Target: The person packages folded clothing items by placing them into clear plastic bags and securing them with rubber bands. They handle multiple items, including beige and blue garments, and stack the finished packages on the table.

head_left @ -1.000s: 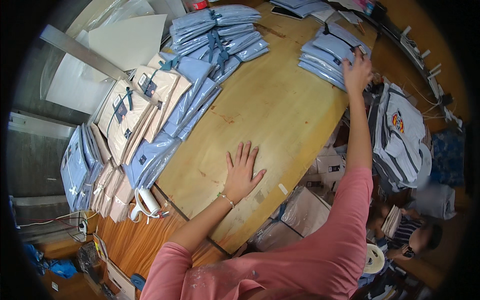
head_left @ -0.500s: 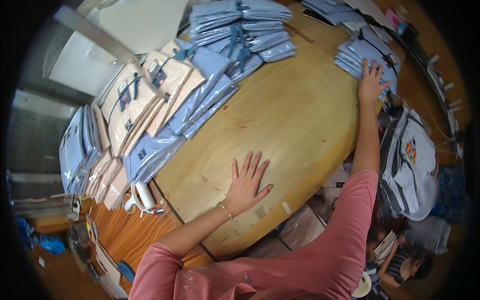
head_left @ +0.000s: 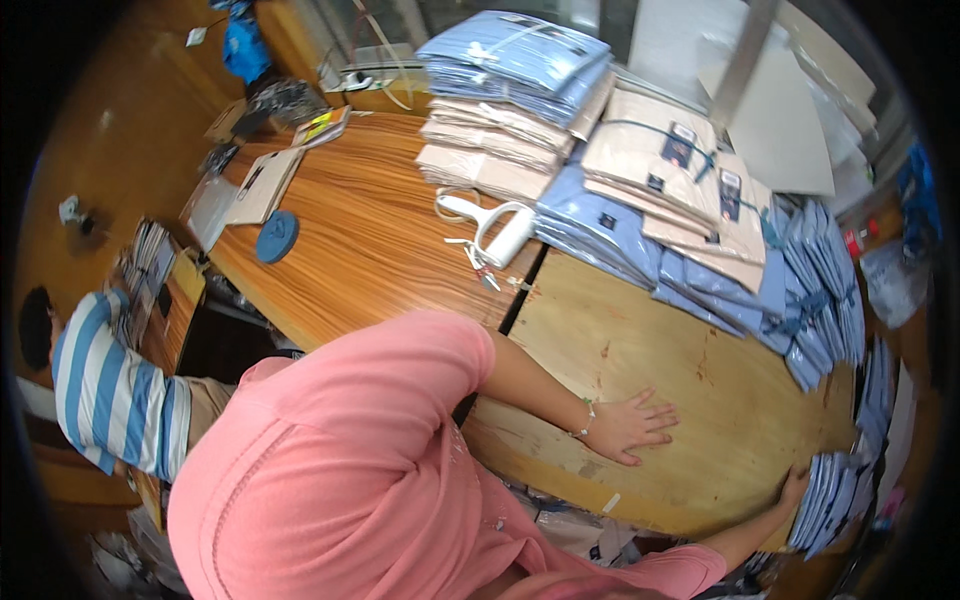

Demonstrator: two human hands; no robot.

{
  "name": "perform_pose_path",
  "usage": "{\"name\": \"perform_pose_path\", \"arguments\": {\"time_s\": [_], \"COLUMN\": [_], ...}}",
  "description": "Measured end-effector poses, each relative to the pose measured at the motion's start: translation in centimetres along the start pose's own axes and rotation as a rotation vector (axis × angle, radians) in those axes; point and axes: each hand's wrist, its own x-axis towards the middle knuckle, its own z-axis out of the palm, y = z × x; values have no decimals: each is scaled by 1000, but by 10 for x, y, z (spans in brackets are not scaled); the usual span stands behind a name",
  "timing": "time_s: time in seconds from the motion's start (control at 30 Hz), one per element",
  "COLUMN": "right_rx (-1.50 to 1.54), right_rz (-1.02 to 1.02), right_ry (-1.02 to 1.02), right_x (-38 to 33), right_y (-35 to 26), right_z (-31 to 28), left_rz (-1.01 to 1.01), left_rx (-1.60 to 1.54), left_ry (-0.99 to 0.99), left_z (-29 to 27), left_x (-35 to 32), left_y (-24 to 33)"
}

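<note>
- Left hand (head_left: pixel 632 428): flat on pale wooden tabletop (head_left: pixel 640 340), fingers spread.
- Right hand (head_left: pixel 795 487): touching stack of blue bagged folded shirts (head_left: pixel 830 495) at table edge; finger state cannot be told.

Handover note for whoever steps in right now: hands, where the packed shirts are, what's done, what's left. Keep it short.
Left hand: flat, palm down on the bare plywood table top, holding nothing.
Right hand: reached out to the small stack of blue shirts in clear bags at the table's edge, touching its side; grip not clear.
Stacked already: tied bundles of blue bagged shirts and beige bagged shirts along the far side. A white tape dispenser lies on the adjoining striped wooden table.
Left: the small stack by the right hand is not yet with the others.
</note>
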Motion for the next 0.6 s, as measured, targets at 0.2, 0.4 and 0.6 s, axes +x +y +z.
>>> {"name": "perform_pose_path", "arguments": {"time_s": [0.2,0.4,0.6], "right_rx": [-215,368,711], "right_rz": [173,-116,214], "right_ry": [118,122,258], "right_x": [-53,-211,-270], "right_y": [-163,-341,-353], "right_z": [47,45,10], "left_rz": [-74,-89,-58], "left_rx": [-70,-559,-1273], "left_ry": [-3,-128,-310], "left_z": [6,-31,-114], "left_x": [-10,-20,-181], "left_y": [-6,-10,-35]}}
